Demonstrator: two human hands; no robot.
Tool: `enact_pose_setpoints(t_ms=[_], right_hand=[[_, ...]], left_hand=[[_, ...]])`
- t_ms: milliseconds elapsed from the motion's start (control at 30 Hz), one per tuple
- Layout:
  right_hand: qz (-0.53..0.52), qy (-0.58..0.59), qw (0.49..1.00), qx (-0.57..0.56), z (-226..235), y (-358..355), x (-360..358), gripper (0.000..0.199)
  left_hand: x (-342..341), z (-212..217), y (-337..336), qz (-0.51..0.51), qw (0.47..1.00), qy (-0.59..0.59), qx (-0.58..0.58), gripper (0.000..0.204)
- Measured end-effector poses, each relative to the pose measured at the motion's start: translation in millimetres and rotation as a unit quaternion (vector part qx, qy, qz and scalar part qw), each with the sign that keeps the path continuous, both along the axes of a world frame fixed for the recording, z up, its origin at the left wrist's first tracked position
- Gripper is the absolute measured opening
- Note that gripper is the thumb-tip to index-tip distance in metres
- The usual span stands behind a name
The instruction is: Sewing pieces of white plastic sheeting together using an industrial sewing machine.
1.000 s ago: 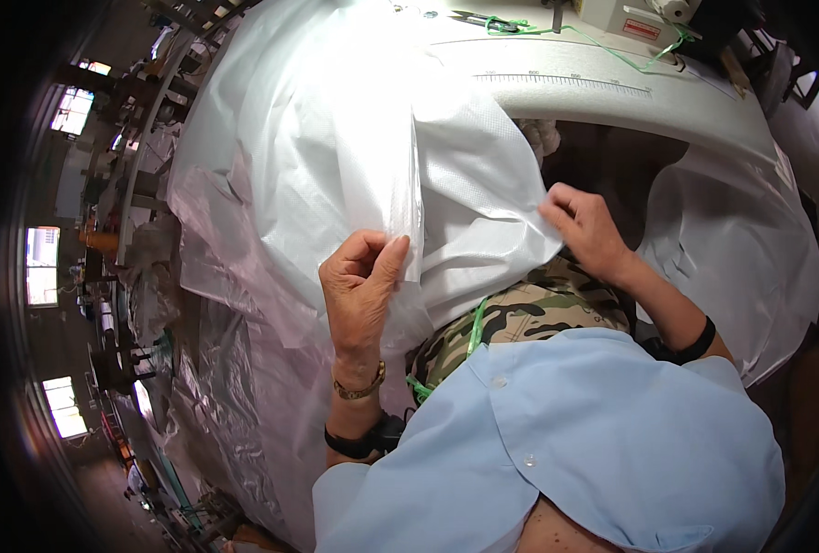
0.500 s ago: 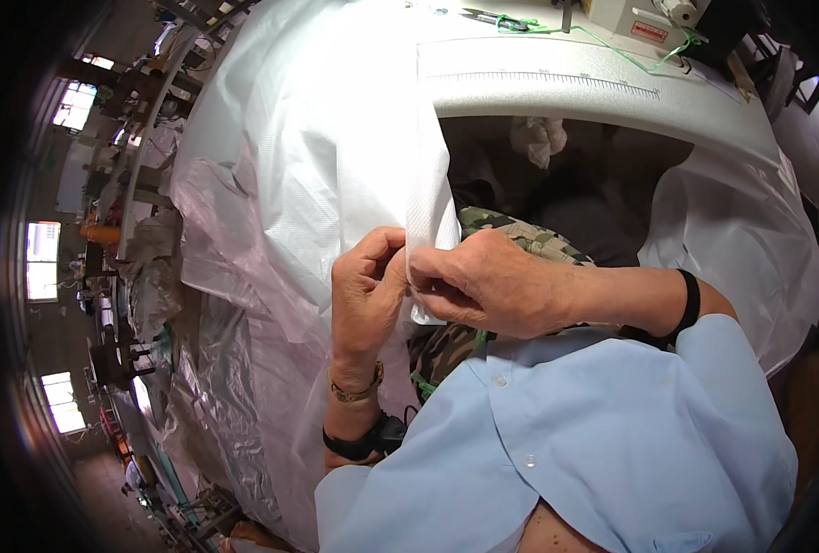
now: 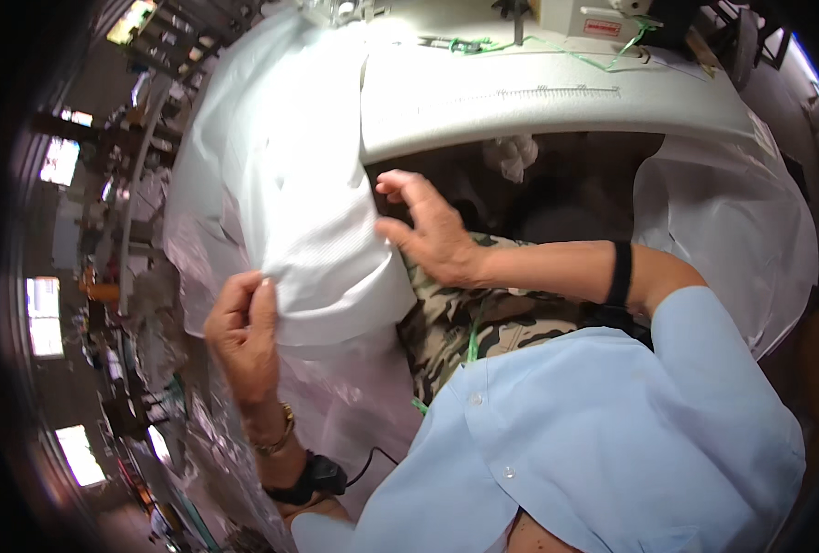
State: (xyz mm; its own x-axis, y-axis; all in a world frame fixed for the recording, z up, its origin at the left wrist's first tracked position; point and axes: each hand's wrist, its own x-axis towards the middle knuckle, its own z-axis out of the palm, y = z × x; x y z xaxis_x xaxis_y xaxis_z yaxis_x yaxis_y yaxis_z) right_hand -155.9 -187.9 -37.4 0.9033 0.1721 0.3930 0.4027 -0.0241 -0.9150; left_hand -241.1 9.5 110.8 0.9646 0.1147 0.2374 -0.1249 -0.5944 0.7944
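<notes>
White, finely textured fabric [image 3: 322,244] drapes off the near edge of the white table and hangs over my lap, its lower end folded and creased. My left hand [image 3: 246,339] pinches the fabric's left edge between thumb and fingers. By the opposite edge is my right hand [image 3: 432,235], its fingers apart and holding nothing. The thumb of that hand is close to the cloth; whether it touches I cannot tell.
A printed ruler scale [image 3: 557,90] runs along the table's front [image 3: 483,124]. Behind it stand a white machine [image 3: 580,18] and green thread [image 3: 603,64]. Thin translucent sheeting [image 3: 723,230] hangs at right, and more pinkish sheeting [image 3: 354,396] lies beneath the fabric.
The hands were together at a narrow folded strip of fabric; now they are apart, the left further left and lower. My right hand has let go and opened, and the fabric has spread wider.
</notes>
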Motion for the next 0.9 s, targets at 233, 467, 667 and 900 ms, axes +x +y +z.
enact_pose_setpoints(t_ms=[233, 467, 667, 900], right_hand=[[0.371, -0.151, 0.91, 0.105, 125, 107, 38, 0.026], [0.474, -0.258, 0.842, 0.027, -9, 130, 13, 0.019], [0.481, -0.071, 0.705, -0.517, 45, 6, 38, 0.028], [0.306, -0.431, 0.773, -0.351, 52, -30, 56, 0.013]], left_hand=[[44, 111, -61, -0.183, 0.907, -0.08, 0.37, 0.011], [15, 9, -54, -0.244, 0.871, 0.0, 0.426, 0.01], [-29, -118, -36, -0.037, 0.973, -0.009, 0.228, 0.006], [-36, -142, -56, 0.079, 0.923, 0.161, -0.341, 0.009]])
